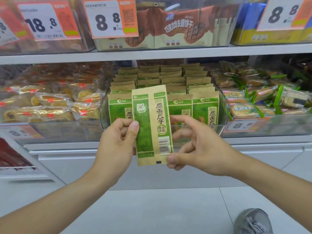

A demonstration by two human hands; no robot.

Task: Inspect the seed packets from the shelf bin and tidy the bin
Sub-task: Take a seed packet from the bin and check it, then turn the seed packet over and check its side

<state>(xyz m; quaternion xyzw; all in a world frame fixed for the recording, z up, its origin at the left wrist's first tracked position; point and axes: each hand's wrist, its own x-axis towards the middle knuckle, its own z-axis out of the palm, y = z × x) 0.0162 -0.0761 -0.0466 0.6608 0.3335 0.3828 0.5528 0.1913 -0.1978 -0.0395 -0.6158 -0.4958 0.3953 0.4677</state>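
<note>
Seed packet (152, 124), green and kraft, barcode side showing, upright, pinched by left hand (116, 142) and right hand (194, 146)

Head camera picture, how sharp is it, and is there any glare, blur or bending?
Head view: packet between the left hand and right hand is sharp, print readable; shelf edges bow from the wide lens; soft glare on the clear bin front; far-left snacks look smeared; lighting even, no hard shadows.

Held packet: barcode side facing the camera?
Yes, the packet shows its barcode low on the right, pinched between the left hand and right hand.
</note>
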